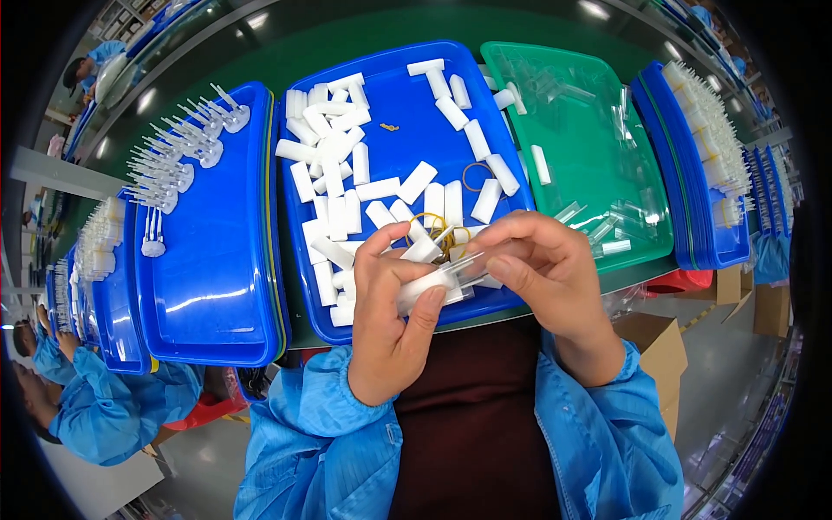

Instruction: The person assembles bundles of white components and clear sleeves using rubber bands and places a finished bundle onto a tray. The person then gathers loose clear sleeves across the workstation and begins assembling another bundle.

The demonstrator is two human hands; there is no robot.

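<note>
My left hand (pixel 390 321) is closed around a white cylinder (pixel 423 288) with thin clear tubes (pixel 464 267) at its upper right end. The fingers of my right hand (pixel 550 282) pinch around those tubes, close beside the left fingertips; how many tubes they hold is partly hidden. Both hands are over the near edge of the middle blue tray (pixel 390 178), where many loose white cylinders (pixel 334 156) lie. Yellowish rubber bands (pixel 431 220) rest among the cylinders just beyond my fingers.
A green tray (pixel 576 173) to the right contains clear tubes (pixel 620 221) and a few white pieces. In the left blue tray (pixel 212 277), assemblies of upright tubes (pixel 165 160) stand along the far side. Stacked trays (pixel 693 208) hold more at far right. A co-worker's blue sleeve (pixel 130 403) shows at left.
</note>
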